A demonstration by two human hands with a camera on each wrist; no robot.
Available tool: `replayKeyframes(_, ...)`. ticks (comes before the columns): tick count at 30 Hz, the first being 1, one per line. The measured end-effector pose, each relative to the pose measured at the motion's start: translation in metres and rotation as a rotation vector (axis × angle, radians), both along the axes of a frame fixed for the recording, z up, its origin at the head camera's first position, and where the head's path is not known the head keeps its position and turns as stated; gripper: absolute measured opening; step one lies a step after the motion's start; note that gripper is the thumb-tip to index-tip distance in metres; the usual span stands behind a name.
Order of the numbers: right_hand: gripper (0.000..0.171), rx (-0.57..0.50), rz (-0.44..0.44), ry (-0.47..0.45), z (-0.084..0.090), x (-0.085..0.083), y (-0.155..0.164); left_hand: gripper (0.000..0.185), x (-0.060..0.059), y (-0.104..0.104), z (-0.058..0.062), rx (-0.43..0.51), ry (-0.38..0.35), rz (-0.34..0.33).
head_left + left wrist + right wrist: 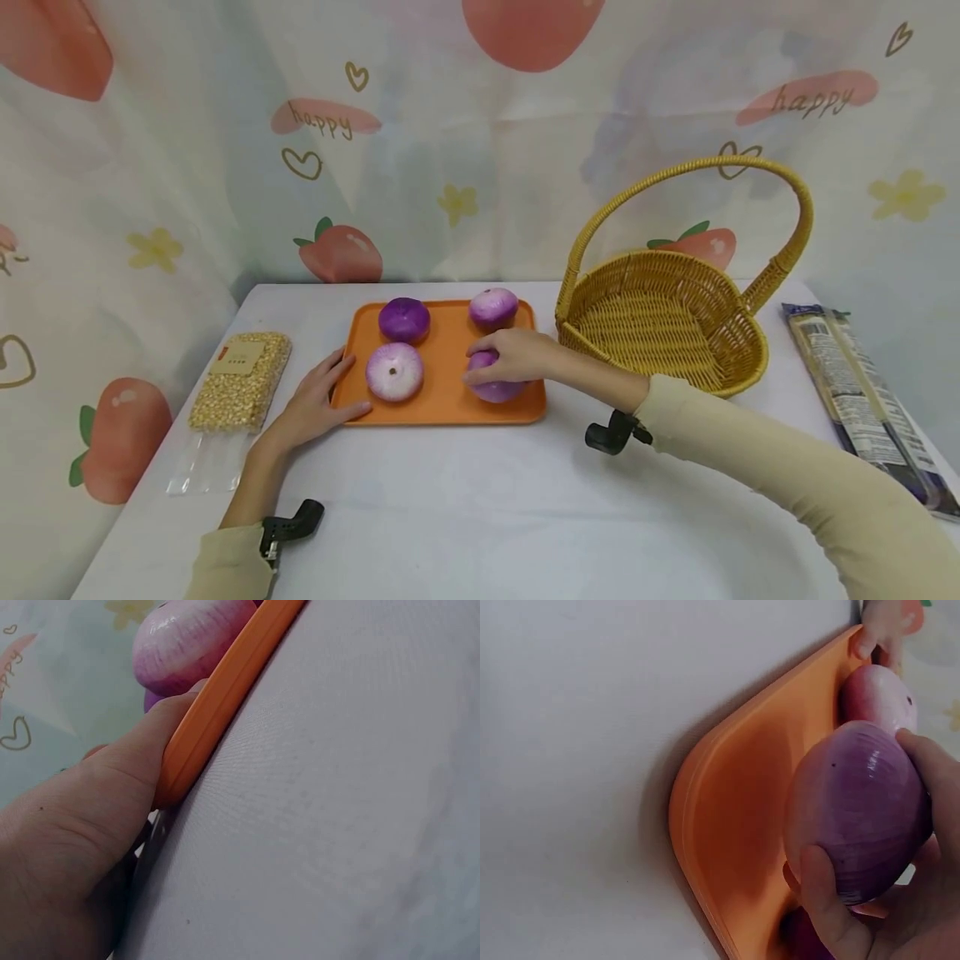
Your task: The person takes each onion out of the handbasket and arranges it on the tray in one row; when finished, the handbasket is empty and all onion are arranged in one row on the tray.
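Observation:
An orange tray (pixel 450 358) holds several purple onions. My right hand (pixel 504 357) grips the front right onion (pixel 497 388); in the right wrist view my thumb and fingers curl round this onion (pixel 859 814) just over the tray (pixel 735 817). The other onions lie at front left (pixel 394 372), back left (pixel 404 319) and back right (pixel 493 307). My left hand (pixel 318 400) rests at the tray's front left corner with straight fingers. In the left wrist view its thumb (pixel 127 765) presses on the tray rim (pixel 225 690), with an onion (pixel 187 641) beyond.
A yellow wicker basket (pixel 660 271) with a tall handle stands right of the tray. A clear bag of yellow kernels (pixel 240 379) lies at the table's left edge. A long dark packet (pixel 855 392) lies at the far right. A printed curtain hangs behind.

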State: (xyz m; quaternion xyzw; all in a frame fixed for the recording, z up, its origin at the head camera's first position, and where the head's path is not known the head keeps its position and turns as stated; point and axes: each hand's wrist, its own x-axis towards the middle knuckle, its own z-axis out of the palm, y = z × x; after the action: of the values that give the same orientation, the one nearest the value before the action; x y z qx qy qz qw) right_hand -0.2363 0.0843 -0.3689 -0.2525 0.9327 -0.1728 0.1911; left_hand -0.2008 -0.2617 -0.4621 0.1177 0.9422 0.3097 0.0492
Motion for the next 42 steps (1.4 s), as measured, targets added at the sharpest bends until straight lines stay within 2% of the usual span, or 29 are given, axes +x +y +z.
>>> replayKeyframes(13,0.063,0.115,0.052,-0.042,-0.003,-0.006,-0.001,0.092,0.0,0.002,-0.002,-0.001,0.002,-0.006)
replayKeyframes(19,0.067,0.126,0.065,-0.014,-0.001,-0.005,-0.001,0.092,0.0,0.001,-0.002,0.001,0.003,-0.004)
replayKeyframes(27,0.069,0.146,0.045,0.077,0.001,0.001,0.001,0.091,0.0,0.0,-0.002,-0.002,0.003,-0.002)
replayKeyframes(33,0.072,0.126,0.007,0.125,-0.001,0.004,0.006,0.089,0.001,0.001,-0.001,-0.011,-0.003,0.005)
replayKeyframes(42,0.065,0.045,-0.035,0.172,0.004,0.01,0.009,0.085,0.0,0.001,0.001,0.012,-0.04,0.007)
